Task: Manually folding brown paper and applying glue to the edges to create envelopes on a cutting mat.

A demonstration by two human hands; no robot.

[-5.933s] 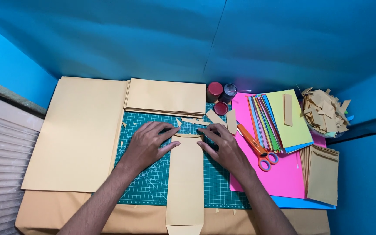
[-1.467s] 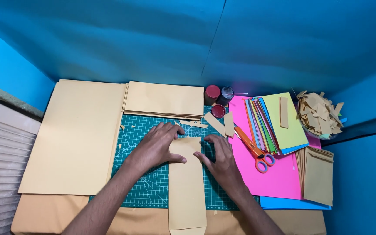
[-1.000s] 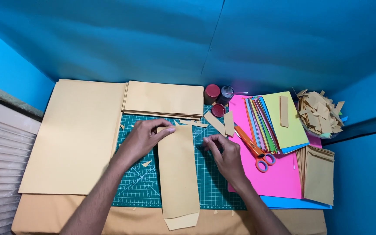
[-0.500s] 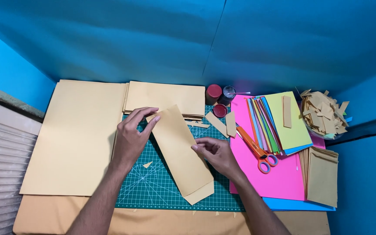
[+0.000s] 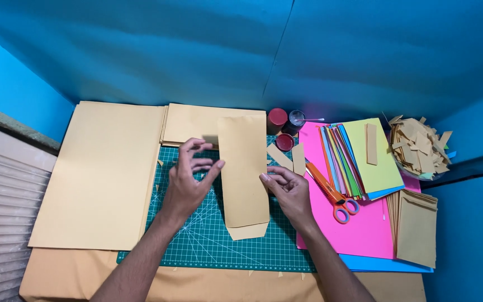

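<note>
Over the green cutting mat [image 5: 208,246], both hands' fingers [image 5: 269,178] pinch a tan paper bag [image 5: 243,168].

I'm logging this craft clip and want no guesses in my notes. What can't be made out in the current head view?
- Whether the left hand has a grip on the long tan folded paper piece: its fingers look blurred.
- The green cutting mat under the piece and both hands.
- The contents of the dark red round pots: too small.
- The tan sheet under the mat, cut off by the bottom edge.
</note>
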